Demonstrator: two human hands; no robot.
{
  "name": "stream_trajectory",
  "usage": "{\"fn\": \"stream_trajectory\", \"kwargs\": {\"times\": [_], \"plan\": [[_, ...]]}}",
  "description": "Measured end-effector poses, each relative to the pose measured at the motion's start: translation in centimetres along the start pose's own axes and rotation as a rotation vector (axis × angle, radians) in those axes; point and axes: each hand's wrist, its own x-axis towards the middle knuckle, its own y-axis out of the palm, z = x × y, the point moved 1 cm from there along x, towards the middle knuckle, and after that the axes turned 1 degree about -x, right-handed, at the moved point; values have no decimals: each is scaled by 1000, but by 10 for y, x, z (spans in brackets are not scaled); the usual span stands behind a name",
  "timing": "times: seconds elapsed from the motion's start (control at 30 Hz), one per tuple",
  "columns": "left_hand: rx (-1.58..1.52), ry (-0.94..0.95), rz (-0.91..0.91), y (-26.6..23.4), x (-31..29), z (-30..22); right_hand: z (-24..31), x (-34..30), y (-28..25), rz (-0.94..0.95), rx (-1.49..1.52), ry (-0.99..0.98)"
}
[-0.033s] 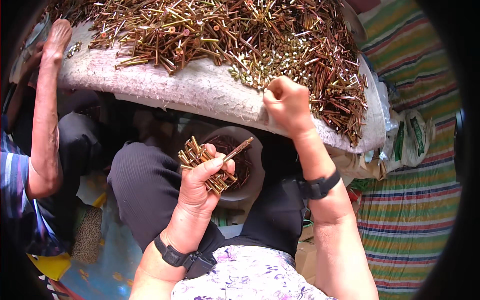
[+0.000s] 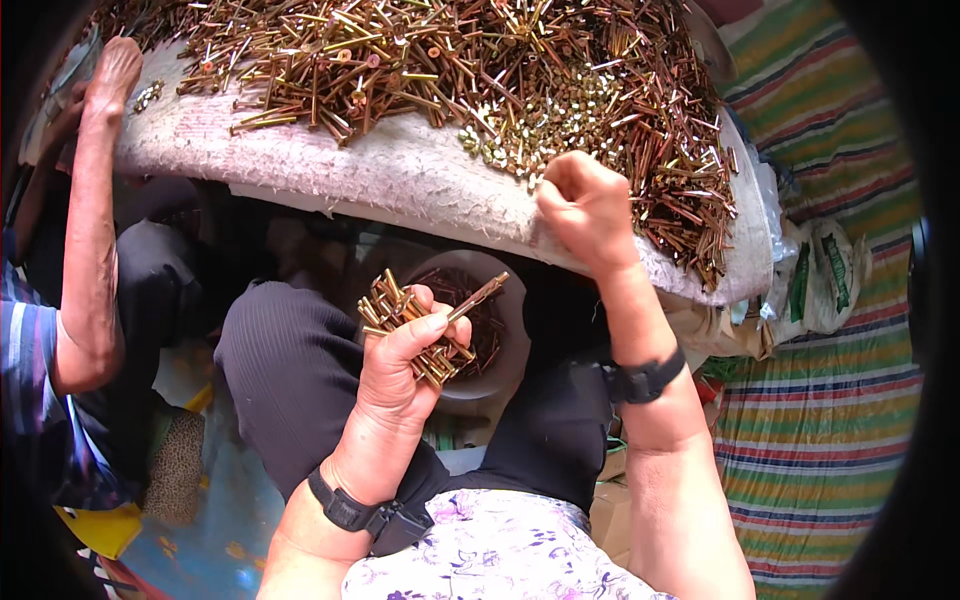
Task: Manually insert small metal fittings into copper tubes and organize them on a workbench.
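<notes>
My left hand (image 2: 405, 350) is closed round a bunch of long, thin brass-coloured bolts (image 2: 385, 305). One bolt (image 2: 480, 296) sticks out past the thumb, up and to the right, with a thicker piece near its tip. At the table's front edge, my right hand (image 2: 588, 205) has its fingers curled in a pinch beside a patch of small yellowish nuts (image 2: 510, 140). Whatever lies between its fingertips is hidden. Beyond both hands spreads a big heap of loose bolts (image 2: 330, 70).
A worn pale cloth (image 2: 300, 170) covers the table. Below my left hand, a round tub (image 2: 510, 350) holds more bolts. At the left, another person's arm (image 2: 92, 220) reaches onto the table. White sacks (image 2: 828, 275) stand at the right, on a striped sheet (image 2: 820, 420).
My right hand has shifted slightly to the right, away from the nuts. The left hand and its bunch of bolts have barely moved.
</notes>
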Motion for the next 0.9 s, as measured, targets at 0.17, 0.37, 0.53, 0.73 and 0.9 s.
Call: {"fn": "stream_trajectory", "kwargs": {"times": [0.17, 0.37, 0.53, 0.73, 0.9], "plan": [[48, -46, -10, 5, 2, 8, 13, -53, -23, 264, 844, 240], [110, -101, 20, 9, 5, 26, 11, -88, -36, 305, 974, 361], [169, -131, -9, 14, 5, 37, 3, -100, -46, 303, 918, 239], [226, -139, -10, 18, 5, 42, 4, -108, -51, 308, 757, 394], [302, -103, 9, 18, 6, 42, -4, -111, -43, 218, 258, 63]]}}
